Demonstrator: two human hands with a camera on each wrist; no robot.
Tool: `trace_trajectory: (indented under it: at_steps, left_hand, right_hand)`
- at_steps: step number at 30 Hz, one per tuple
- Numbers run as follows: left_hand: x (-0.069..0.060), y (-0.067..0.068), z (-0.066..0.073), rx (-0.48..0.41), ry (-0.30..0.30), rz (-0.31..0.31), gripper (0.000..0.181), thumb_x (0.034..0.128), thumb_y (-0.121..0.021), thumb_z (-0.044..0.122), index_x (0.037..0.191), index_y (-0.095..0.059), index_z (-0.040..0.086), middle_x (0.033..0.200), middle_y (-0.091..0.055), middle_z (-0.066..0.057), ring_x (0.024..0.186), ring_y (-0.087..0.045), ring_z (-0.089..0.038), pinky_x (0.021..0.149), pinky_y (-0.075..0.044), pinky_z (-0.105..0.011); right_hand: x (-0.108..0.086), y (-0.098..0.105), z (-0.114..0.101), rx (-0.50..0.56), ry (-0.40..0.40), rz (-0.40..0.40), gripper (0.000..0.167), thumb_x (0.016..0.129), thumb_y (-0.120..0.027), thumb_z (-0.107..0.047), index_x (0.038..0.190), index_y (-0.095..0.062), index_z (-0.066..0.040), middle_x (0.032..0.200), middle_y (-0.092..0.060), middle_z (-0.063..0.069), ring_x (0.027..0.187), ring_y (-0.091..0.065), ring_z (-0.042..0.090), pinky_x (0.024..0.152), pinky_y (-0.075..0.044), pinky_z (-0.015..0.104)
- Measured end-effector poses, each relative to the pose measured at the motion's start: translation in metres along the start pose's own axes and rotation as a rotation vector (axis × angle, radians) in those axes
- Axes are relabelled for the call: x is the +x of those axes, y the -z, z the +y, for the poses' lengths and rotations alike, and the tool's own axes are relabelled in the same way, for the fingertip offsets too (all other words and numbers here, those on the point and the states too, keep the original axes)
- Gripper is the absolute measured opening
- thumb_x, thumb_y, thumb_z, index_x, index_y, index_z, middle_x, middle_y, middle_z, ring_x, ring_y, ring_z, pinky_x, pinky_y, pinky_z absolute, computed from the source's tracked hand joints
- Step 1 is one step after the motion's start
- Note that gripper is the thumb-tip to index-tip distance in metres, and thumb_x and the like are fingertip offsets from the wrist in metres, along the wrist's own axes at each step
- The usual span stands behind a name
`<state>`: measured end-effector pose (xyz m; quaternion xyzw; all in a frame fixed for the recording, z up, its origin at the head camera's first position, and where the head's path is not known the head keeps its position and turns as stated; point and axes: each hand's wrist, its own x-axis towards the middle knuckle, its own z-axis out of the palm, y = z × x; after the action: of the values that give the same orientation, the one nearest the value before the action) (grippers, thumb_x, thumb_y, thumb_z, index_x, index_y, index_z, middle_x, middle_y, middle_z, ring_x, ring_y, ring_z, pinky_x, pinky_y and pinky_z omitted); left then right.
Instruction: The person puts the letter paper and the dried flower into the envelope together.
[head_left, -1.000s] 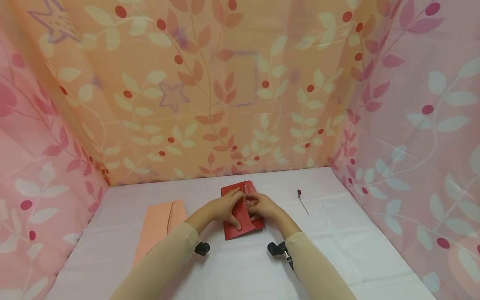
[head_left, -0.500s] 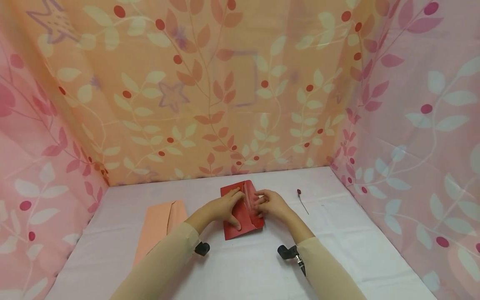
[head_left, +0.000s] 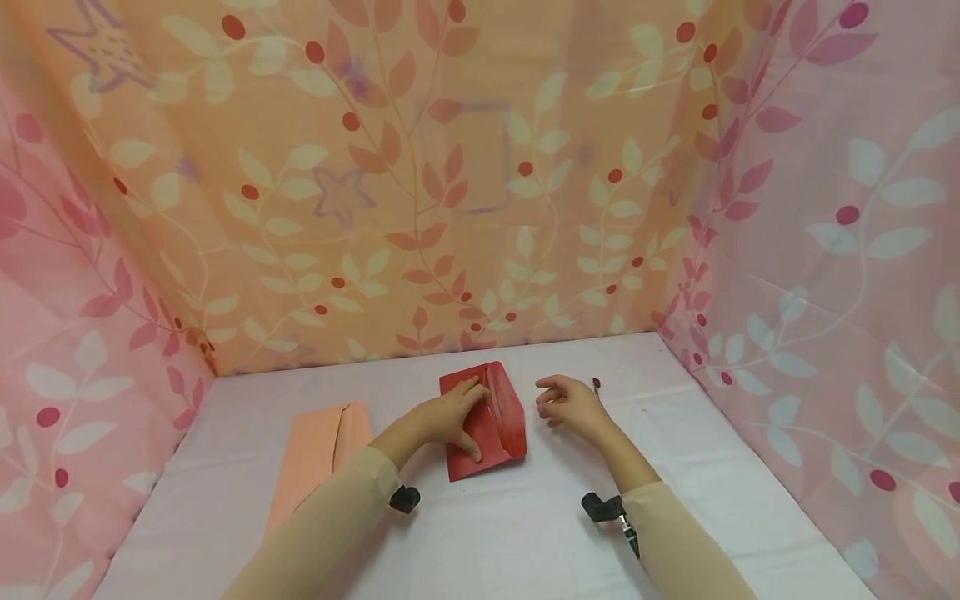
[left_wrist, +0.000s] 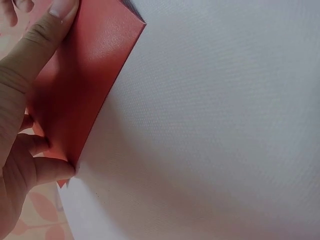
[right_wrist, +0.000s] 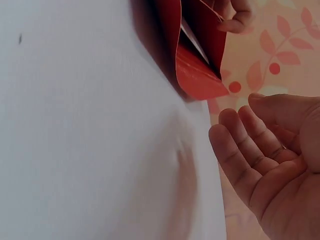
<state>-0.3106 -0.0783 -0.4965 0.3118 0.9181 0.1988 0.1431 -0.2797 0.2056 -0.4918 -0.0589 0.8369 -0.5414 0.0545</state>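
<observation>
A red envelope (head_left: 480, 433) lies on the white table with its flap folded out to the right. My left hand (head_left: 446, 417) grips its body, thumb at the near part and fingers at the far part. In the right wrist view the envelope's mouth (right_wrist: 197, 45) gapes, with a white strip visible inside. My right hand (head_left: 570, 408) hovers to the right of the envelope, fingers loosely bent, holding nothing. Just past it shows the dark red head of a small dried flower (head_left: 597, 383); the hand and wrist hide most of its stem.
A peach envelope (head_left: 307, 442) lies at the left, partly under the left forearm. Patterned cloth walls (head_left: 420, 292) close off the back and both sides of the white table (head_left: 487, 533).
My right hand has left the red envelope's opening and moved right toward the flower, baring the flap. The left hand has stayed on the envelope.
</observation>
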Motion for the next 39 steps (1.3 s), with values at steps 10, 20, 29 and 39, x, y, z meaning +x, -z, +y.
trace_trajectory:
  at_steps: [10, 20, 29, 39]
  left_hand:
    - [0.0, -0.001, 0.001, -0.017, 0.007, -0.007, 0.108, 0.0644, -0.091, 0.059, 0.153, -0.036, 0.029, 0.171, -0.017, -0.009, 0.156, -0.018, -0.033, 0.103, -0.053, -0.053]
    - [0.0, 0.0, 0.004, -0.029, 0.009, -0.004, 0.106, 0.0652, -0.092, 0.055, 0.152, -0.037, 0.028, 0.17, -0.018, -0.01, 0.156, -0.018, -0.034, 0.101, -0.054, -0.052]
    - [0.003, -0.003, 0.002, -0.024, 0.016, -0.009, 0.107, 0.0644, -0.091, 0.057, 0.152, -0.037, 0.03, 0.171, -0.017, -0.008, 0.157, -0.018, -0.033, 0.102, -0.054, -0.052]
    - [0.005, -0.005, -0.001, -0.015, 0.018, -0.006, 0.11, 0.0639, -0.091, 0.058, 0.154, -0.035, 0.029, 0.171, -0.017, -0.008, 0.156, -0.019, -0.033, 0.099, -0.055, -0.051]
  right_hand:
    - [-0.007, 0.027, 0.012, -0.118, 0.034, 0.084, 0.043, 0.093, -0.074, -0.007, 0.133, -0.062, -0.001, 0.105, -0.073, 0.012, 0.088, -0.068, 0.018, 0.072, -0.061, 0.036]
    - [-0.01, 0.056, 0.023, -0.288, 0.06, 0.197, 0.038, 0.093, -0.076, -0.015, 0.128, -0.067, -0.004, 0.109, -0.074, 0.011, 0.099, -0.069, 0.025, 0.087, -0.056, 0.037]
    - [-0.011, 0.073, 0.045, -0.33, 0.033, 0.274, 0.038, 0.093, -0.076, -0.017, 0.127, -0.067, -0.002, 0.11, -0.072, 0.014, 0.1, -0.067, 0.028, 0.085, -0.053, 0.036]
    - [-0.006, 0.081, 0.072, -0.364, -0.033, 0.331, 0.041, 0.09, -0.079, -0.019, 0.124, -0.068, 0.001, 0.106, -0.07, 0.015, 0.098, -0.068, 0.028, 0.081, -0.053, 0.037]
